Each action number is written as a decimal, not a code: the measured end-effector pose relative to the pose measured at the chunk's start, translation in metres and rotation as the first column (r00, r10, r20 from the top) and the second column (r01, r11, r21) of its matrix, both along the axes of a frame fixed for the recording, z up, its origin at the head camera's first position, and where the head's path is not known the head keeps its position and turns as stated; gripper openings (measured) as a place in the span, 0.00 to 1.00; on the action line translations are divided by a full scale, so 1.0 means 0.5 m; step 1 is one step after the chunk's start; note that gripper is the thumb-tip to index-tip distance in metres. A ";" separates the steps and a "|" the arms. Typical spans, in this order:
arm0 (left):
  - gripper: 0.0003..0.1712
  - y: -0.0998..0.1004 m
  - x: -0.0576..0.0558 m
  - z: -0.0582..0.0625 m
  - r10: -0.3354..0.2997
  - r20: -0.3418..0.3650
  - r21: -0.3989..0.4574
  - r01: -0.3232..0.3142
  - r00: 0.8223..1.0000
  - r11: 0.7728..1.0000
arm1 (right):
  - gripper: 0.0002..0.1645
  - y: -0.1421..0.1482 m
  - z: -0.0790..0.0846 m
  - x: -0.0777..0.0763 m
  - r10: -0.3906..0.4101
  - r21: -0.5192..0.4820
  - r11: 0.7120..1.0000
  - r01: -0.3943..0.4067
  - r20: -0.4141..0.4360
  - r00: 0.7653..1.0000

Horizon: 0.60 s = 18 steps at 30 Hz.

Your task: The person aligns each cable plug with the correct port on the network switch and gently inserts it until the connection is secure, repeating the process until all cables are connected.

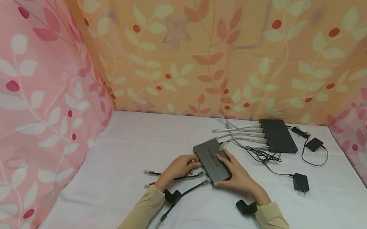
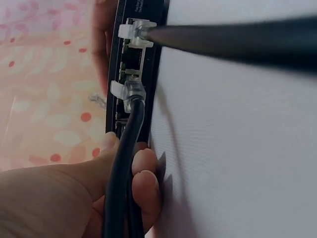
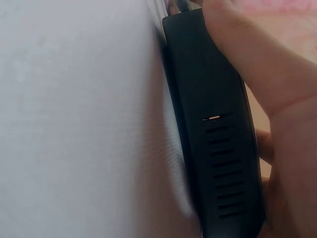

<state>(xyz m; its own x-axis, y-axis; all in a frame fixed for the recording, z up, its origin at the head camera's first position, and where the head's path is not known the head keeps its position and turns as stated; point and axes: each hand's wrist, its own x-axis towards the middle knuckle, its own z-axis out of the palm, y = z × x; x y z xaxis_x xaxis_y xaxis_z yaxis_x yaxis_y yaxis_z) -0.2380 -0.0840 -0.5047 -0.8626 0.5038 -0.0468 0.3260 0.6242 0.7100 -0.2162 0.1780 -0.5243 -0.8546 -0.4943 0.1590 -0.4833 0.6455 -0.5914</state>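
A dark grey NETGEAR network switch (image 1: pixel 208 156) lies slanted on the table. My left hand (image 1: pixel 180 167) is at its port side, thumb and fingers pinching a short black network cable (image 2: pixel 134 218) by the end at a port; its plug is hidden behind the fingers. Two other black cables have clear plugs (image 2: pixel 133 94) in ports of the same row, one of them the near cable (image 1: pixel 184 196) running toward the front. With the thumb at the near corner and fingers over the top, my right hand (image 1: pixel 239 175) holds the switch's vented end (image 3: pixel 213 74).
Behind on the right sits a larger black switch (image 1: pixel 277 136) with several pale grey network cables (image 1: pixel 244 134) plugged in. Two black power adapters (image 1: pixel 300 182) and a bundled power cord (image 1: pixel 262 155) lie to the right. Patterned curtains (image 1: pixel 177 53) border the white table (image 1: pixel 126 142).
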 end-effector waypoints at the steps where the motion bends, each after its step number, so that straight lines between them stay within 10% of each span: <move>1: 0.10 0.000 -0.002 -0.001 0.000 0.007 0.006 0.000 1.000 1.000 | 0.62 -0.001 0.001 0.001 -0.002 -0.002 1.000 0.002 0.000 1.000; 18: 0.14 0.006 -0.009 0.005 -0.031 0.001 -0.074 0.031 1.000 0.997 | 0.62 -0.002 -0.002 0.003 -0.025 0.016 1.000 0.025 -0.016 1.000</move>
